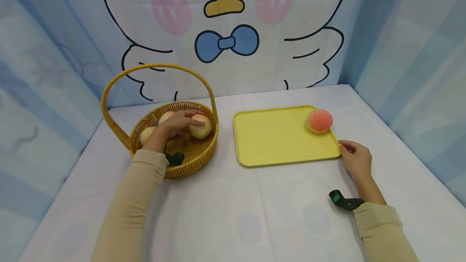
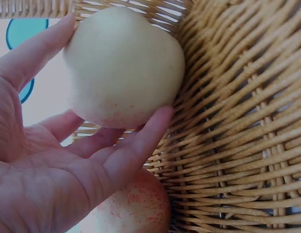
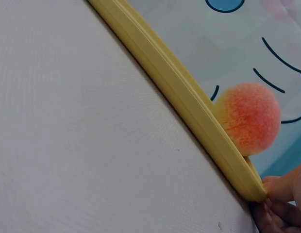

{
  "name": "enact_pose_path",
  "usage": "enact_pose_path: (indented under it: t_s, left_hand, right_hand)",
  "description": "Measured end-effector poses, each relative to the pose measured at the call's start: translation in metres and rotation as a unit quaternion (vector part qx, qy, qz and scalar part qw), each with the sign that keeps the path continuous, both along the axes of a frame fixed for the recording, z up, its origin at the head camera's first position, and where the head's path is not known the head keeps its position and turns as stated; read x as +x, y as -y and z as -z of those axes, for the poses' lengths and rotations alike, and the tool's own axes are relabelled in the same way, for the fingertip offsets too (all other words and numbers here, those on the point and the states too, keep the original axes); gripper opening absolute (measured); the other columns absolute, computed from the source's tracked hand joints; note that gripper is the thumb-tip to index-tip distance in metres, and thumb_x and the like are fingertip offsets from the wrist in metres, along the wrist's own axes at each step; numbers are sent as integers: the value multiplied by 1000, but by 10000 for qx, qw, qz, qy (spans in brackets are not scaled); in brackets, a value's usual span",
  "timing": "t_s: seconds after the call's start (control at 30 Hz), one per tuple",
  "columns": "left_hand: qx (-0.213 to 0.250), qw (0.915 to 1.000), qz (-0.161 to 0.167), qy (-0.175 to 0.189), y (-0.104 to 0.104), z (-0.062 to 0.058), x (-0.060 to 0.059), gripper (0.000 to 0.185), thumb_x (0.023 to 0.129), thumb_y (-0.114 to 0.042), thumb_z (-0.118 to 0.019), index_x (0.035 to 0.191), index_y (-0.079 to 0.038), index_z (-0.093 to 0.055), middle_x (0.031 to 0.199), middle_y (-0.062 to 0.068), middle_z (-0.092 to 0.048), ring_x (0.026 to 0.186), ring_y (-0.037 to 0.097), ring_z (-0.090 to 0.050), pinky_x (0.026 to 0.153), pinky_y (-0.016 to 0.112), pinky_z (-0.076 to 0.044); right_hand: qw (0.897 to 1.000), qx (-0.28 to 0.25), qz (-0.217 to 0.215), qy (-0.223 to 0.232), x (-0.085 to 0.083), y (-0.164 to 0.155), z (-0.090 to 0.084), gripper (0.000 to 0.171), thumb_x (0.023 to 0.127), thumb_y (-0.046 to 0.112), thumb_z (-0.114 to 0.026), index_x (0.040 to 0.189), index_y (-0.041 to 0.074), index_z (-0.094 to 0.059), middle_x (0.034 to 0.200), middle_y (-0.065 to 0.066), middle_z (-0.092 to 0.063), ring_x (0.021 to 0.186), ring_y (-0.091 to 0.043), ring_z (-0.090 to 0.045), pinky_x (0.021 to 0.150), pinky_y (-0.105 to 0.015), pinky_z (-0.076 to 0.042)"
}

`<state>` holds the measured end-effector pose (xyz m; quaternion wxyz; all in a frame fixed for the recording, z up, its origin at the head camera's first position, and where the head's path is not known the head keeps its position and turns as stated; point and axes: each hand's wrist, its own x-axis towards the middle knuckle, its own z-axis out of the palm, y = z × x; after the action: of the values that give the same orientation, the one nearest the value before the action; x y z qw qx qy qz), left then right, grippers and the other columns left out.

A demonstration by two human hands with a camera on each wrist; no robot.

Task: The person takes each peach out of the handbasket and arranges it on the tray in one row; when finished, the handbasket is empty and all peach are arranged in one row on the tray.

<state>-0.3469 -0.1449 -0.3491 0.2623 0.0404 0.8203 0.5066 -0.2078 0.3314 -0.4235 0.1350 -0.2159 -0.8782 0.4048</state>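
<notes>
In the wicker basket (image 1: 193, 166), my left hand (image 1: 174, 126) holds a pale peach (image 1: 202, 129) at the right side. The left wrist view shows the thumb on one side of this peach and fingers curled under the other, close to the woven wall. Two more peaches (image 1: 166, 117) are partly hidden behind the left hand and forearm. My right hand (image 1: 358, 159) pinches the near right corner of the yellow tray (image 1: 269, 137) between thumb and fingers. On the tray's far right corner sits a pink-orange peach (image 1: 319, 121).
A tall arched handle (image 1: 160, 65) rises over the basket. White cloth (image 1: 225, 213) covers the table, and a curtain with a cartoon figure and a blue bow tie (image 1: 226, 43) hangs behind it. Dark wrist cameras (image 1: 344, 201) stick out from both wrists.
</notes>
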Motion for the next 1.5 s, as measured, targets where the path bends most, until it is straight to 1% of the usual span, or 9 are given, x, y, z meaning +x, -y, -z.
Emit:
enact_pose_path:
  t_s: [0.17, 0.3, 0.57, 0.73, 0.9, 1.03, 1.13, 1.27, 1.5]
  left_hand:
    - [187, 9988, -219, 402, 0, 0, 2, 76, 86, -24, -65, 144, -2, -21, 135, 19, -36, 109, 32, -46, 87, 46, -45]
    - [162, 9986, -275, 433, 0, 1, 3, 72, 85, -23, -66, 140, 2, -27, 131, 20, -38, 107, 31, -48, 86, 45, -46]
    - [-259, 9983, -408, -330, 2, -4, 3, 80, 76, -22, -74, 140, 1, -32, 128, 18, -42, 98, 27, -51, 82, 46, -48]
    - [-178, 9980, -417, -449, 3, -11, 6, 74, 76, -21, -75, 136, -1, -38, 125, 17, -45, 95, 24, -51, 81, 43, -49]
    - [162, 9964, -601, -582, 0, -27, 15, 77, 74, -21, -78, 137, -6, -37, 126, 13, -44, 94, 22, -47, 79, 39, -47]
    - [-94, 9933, -688, -926, -2, -41, 22, 81, 72, -26, -80, 138, -10, -36, 127, 9, -44, 90, 22, -47, 71, 38, -47]
    - [-187, 9920, -639, -1075, -2, -46, 28, 79, 71, -26, -80, 136, -11, -38, 126, 8, -44, 89, 22, -47, 70, 39, -47]
    - [-139, 9899, -545, -1301, -1, -50, 38, 78, 70, -24, -81, 135, -11, -40, 124, 9, -45, 99, 24, -47, 82, 40, -45]
    - [54, 9814, -85, -1915, -7, -59, 59, 79, 68, -24, -83, 134, -10, -43, 123, 10, -49, 105, 25, -50, 88, 37, -43]
  right_hand:
    - [10000, -36, -15, 78, 1, 0, 0, 33, 95, 14, -47, 119, -5, -57, 111, -21, -56, 90, -19, -49, 55, -6, -35]
    - [10000, -18, -49, 71, 1, 1, 1, 33, 95, 14, -46, 120, -5, -57, 111, -22, -56, 91, -21, -49, 57, -8, -35]
    - [9999, -47, -20, 105, 0, 2, 1, 33, 95, 14, -46, 121, -5, -56, 112, -21, -56, 92, -21, -48, 56, -7, -35]
    - [9999, -81, -19, 132, 1, 2, 1, 34, 95, 15, -46, 121, -5, -56, 112, -21, -56, 92, -21, -49, 55, -7, -35]
    - [9998, -54, -4, 173, 1, 2, 0, 34, 95, 14, -46, 121, -5, -56, 113, -21, -55, 93, -21, -48, 57, -8, -35]
    - [9999, -20, -15, 101, 1, 1, 0, 33, 95, 13, -46, 120, -5, -57, 112, -21, -56, 92, -21, -48, 57, -9, -35]
    - [10000, 12, -12, 45, 0, 0, 0, 33, 94, 13, -46, 119, -6, -57, 110, -21, -56, 89, -19, -48, 58, -9, -35]
    - [10000, 34, 21, 17, 0, 1, 0, 33, 94, 13, -47, 118, -6, -58, 109, -21, -57, 87, -18, -48, 59, -10, -36]
    - [10000, -39, 4, 73, 0, 0, 0, 34, 94, 14, -46, 120, -6, -57, 111, -21, -56, 89, -18, -48, 57, -7, -35]
